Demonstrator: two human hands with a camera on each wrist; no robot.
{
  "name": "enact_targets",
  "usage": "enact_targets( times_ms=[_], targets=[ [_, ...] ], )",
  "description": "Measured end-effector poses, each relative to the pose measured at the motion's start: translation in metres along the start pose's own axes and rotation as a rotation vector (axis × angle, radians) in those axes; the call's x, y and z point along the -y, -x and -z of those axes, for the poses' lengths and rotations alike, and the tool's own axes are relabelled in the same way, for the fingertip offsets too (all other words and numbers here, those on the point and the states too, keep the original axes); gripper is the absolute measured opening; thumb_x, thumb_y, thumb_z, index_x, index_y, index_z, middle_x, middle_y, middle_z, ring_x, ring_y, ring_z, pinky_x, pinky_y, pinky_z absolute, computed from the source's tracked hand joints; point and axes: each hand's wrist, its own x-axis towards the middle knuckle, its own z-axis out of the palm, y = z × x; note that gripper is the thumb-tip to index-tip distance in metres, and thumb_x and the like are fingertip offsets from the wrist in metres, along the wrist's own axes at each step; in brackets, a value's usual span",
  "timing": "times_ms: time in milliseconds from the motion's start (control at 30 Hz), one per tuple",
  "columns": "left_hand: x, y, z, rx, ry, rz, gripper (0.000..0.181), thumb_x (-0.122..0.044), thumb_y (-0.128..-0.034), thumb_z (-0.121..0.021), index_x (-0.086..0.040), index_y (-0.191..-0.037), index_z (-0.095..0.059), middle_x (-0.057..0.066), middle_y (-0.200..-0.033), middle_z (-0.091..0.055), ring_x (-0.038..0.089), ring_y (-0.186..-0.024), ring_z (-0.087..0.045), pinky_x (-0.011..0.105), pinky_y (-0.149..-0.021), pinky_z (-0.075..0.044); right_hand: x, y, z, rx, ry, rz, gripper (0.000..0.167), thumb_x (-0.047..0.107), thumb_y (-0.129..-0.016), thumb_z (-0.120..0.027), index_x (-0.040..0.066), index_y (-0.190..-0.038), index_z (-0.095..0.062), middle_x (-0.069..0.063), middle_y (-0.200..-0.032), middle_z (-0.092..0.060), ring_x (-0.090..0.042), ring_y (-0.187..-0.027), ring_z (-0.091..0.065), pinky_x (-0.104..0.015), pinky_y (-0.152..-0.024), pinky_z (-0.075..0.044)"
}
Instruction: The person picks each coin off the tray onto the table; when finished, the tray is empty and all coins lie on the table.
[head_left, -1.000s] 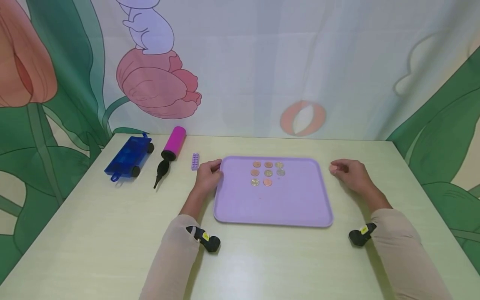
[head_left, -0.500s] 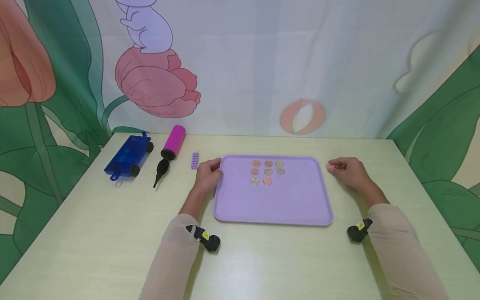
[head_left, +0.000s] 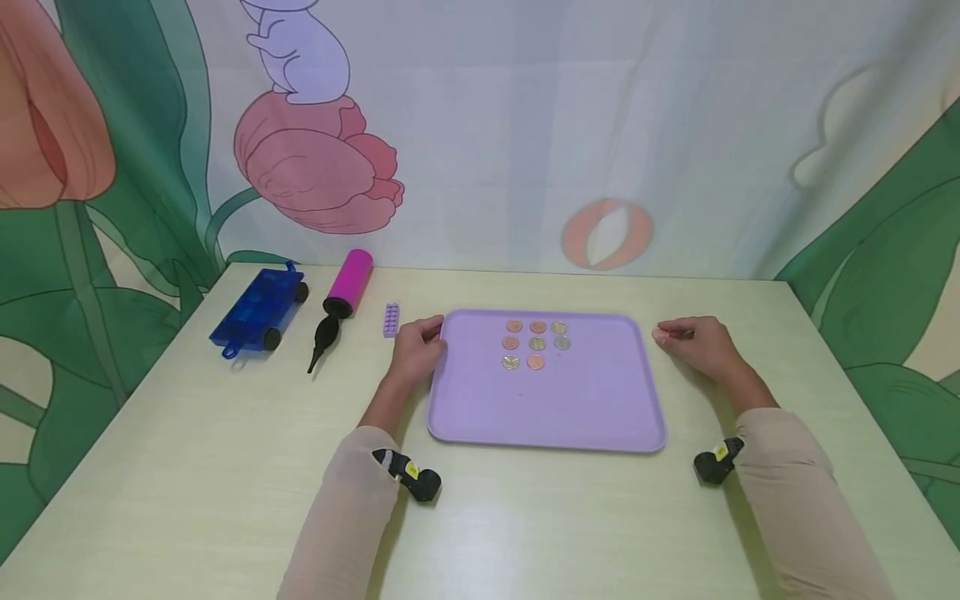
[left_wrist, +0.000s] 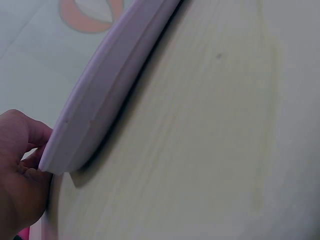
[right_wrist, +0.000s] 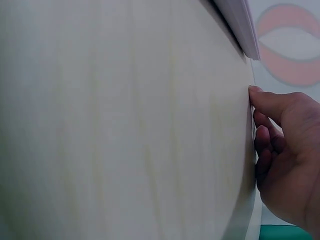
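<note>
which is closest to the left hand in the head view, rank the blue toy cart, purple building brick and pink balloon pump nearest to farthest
From the left hand:
1. purple building brick: just left of the hand, slightly farther back
2. pink balloon pump: farther left, past the brick
3. blue toy cart: leftmost of the three

Cropped in both wrist views, the tray (left_wrist: 105,85) hides the tips of your left fingers (left_wrist: 38,131); whether your right fingers (head_left: 681,323) pinch anything is too small to tell, markings on your coins (head_left: 536,362) are unreadable, and the printed animal (head_left: 311,67) loses most of its head to the top edge.
</note>
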Motion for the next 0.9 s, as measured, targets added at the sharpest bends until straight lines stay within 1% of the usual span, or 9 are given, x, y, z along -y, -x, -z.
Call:
enact_targets(
  times_ms=[67, 133, 200, 267, 333, 467, 633, 900],
  targets=[
    [-0.0003, 0.0001, 0.0000, 0.001, 0.002, 0.000, 0.052, 0.000, -0.0922, -0.056, 0.002, -0.144, -0.053, 0.022, -0.143, -0.060, 0.032, -0.136, -0.058, 0.039, -0.117, -0.048, 0.0000, 0.0003, 0.0000, 0.000, -0.002, -0.002, 0.050, 0.032, -0.101, -0.061, -0.005, -0.134, -0.062, -0.029, -0.126, -0.068, -0.039, -0.113, -0.064, -0.034, -0.087, -0.053],
    [-0.0003, -0.0003, -0.0001, 0.002, 0.000, -0.001, 0.053, 0.000, -0.0924, -0.055, 0.002, -0.145, -0.052, 0.022, -0.144, -0.060, 0.032, -0.136, -0.058, 0.039, -0.117, -0.048, 0.0002, 0.0006, 0.0003, 0.001, -0.004, -0.001, 0.050, 0.033, -0.101, -0.061, -0.005, -0.135, -0.061, -0.029, -0.127, -0.067, -0.041, -0.115, -0.063, -0.042, -0.092, -0.055],
    [0.0002, -0.0009, -0.0003, 0.002, -0.003, -0.001, 0.053, 0.001, -0.0926, -0.055, 0.002, -0.145, -0.052, 0.022, -0.144, -0.060, 0.033, -0.136, -0.058, 0.039, -0.118, -0.048, 0.0014, 0.0011, 0.0007, 0.004, -0.005, -0.004, 0.052, 0.034, -0.102, -0.060, -0.005, -0.136, -0.060, -0.030, -0.129, -0.066, -0.043, -0.118, -0.063, -0.050, -0.099, -0.055],
    [0.0004, -0.0012, -0.0005, 0.001, -0.004, 0.000, 0.052, 0.001, -0.0927, -0.055, 0.001, -0.145, -0.052, 0.022, -0.144, -0.060, 0.033, -0.136, -0.058, 0.038, -0.117, -0.048, 0.0026, 0.0017, 0.0012, 0.010, -0.013, -0.009, 0.052, 0.034, -0.102, -0.060, -0.006, -0.136, -0.059, -0.030, -0.131, -0.065, -0.045, -0.121, -0.062, -0.055, -0.103, -0.053],
    [0.0003, -0.0010, -0.0005, 0.002, -0.002, 0.003, 0.052, 0.001, -0.0928, -0.055, 0.001, -0.145, -0.052, 0.022, -0.144, -0.060, 0.033, -0.136, -0.058, 0.038, -0.117, -0.048, 0.0037, 0.0027, 0.0017, 0.017, -0.017, -0.014, 0.053, 0.034, -0.102, -0.059, -0.006, -0.137, -0.059, -0.031, -0.132, -0.064, -0.046, -0.122, -0.061, -0.057, -0.105, -0.052],
    [-0.0009, 0.0002, -0.0004, 0.003, 0.000, 0.007, 0.052, 0.001, -0.0926, -0.056, 0.001, -0.145, -0.053, 0.022, -0.144, -0.060, 0.033, -0.136, -0.057, 0.038, -0.117, -0.049, 0.0052, 0.0034, 0.0021, 0.020, -0.032, -0.026, 0.052, 0.033, -0.101, -0.060, -0.006, -0.135, -0.060, -0.030, -0.134, -0.063, -0.045, -0.124, -0.061, -0.057, -0.107, -0.051],
    [-0.0018, 0.0005, 0.0001, 0.001, 0.005, 0.004, 0.052, 0.002, -0.0921, -0.055, 0.002, -0.144, -0.053, 0.023, -0.144, -0.060, 0.034, -0.136, -0.058, 0.038, -0.117, -0.049, 0.0044, 0.0024, 0.0013, 0.014, -0.026, -0.049, 0.053, 0.036, -0.101, -0.061, -0.005, -0.135, -0.061, -0.029, -0.135, -0.063, -0.045, -0.126, -0.059, -0.057, -0.109, -0.049],
    [-0.0006, 0.0004, -0.0002, -0.003, 0.009, -0.004, 0.051, 0.002, -0.0920, -0.056, 0.003, -0.143, -0.054, 0.023, -0.142, -0.061, 0.033, -0.135, -0.058, 0.038, -0.116, -0.049, 0.0025, 0.0009, -0.0015, 0.003, -0.033, -0.054, 0.052, 0.035, -0.101, -0.061, -0.004, -0.136, -0.061, -0.029, -0.137, -0.062, -0.043, -0.124, -0.060, -0.056, -0.107, -0.051]
  ],
)
